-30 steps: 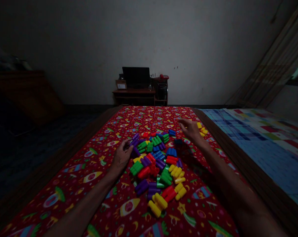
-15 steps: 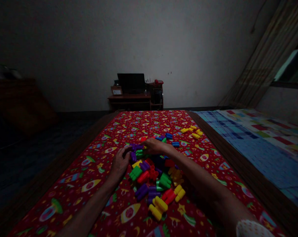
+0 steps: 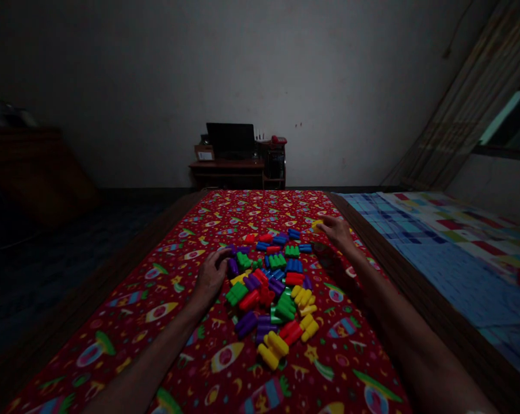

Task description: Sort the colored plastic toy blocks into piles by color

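A mixed pile of plastic building blocks in red, green, blue, purple and yellow lies on the red patterned cloth (image 3: 174,339). At the pile's left edge my left hand (image 3: 212,272) rests on the cloth, fingers curved and apart, its tips by a purple block (image 3: 233,267). A green block (image 3: 244,260) lies just right of that one. Farther away, right of the pile, my right hand (image 3: 336,233) reaches low with its fingers drawn together at a yellow block (image 3: 316,225). This hand covers most of the other yellow blocks there.
Nearest me in the pile are yellow blocks (image 3: 272,349). Beyond the cloth, a small desk (image 3: 228,165) with a dark monitor (image 3: 230,140) stands against the wall. To the right spreads a bed with a blue checked sheet (image 3: 419,259). A wooden cabinet (image 3: 31,178) is at the left.
My right hand has moved from the pile's far side to the yellow blocks at the right, uncovering green and blue blocks. My left hand has stayed by the purple block.
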`<state>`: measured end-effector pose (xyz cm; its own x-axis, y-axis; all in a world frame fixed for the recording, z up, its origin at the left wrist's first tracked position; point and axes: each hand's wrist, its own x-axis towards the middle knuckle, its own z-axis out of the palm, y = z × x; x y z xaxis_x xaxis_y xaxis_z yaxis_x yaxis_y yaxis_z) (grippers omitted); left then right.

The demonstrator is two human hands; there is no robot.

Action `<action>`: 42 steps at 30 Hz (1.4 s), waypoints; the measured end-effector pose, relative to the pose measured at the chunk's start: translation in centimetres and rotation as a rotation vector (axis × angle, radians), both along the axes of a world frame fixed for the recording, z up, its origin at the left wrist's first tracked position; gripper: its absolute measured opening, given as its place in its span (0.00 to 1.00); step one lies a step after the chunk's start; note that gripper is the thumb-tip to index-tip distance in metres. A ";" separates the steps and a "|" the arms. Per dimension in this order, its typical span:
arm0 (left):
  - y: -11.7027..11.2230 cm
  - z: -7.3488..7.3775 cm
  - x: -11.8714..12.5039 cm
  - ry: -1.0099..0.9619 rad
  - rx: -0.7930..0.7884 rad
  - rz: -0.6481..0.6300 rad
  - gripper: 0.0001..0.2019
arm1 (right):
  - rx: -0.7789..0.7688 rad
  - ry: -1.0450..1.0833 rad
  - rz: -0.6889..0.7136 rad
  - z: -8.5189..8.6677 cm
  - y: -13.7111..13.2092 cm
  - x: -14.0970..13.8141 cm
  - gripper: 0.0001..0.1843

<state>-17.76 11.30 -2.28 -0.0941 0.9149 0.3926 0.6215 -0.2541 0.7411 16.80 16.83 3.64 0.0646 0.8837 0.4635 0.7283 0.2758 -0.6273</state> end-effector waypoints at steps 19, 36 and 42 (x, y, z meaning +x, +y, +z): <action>0.2 -0.5 -0.2 -0.036 0.012 -0.016 0.17 | -0.191 -0.441 0.558 1.2 -8.9 -4.2 0.08; 0.3 -0.4 0.1 -0.035 0.009 -0.021 0.17 | -0.144 -0.449 0.651 -1.4 -14.6 -1.6 0.14; 0.3 -0.5 -0.1 -0.035 0.005 -0.034 0.17 | -0.121 -0.330 0.599 -1.9 -14.3 -1.5 0.19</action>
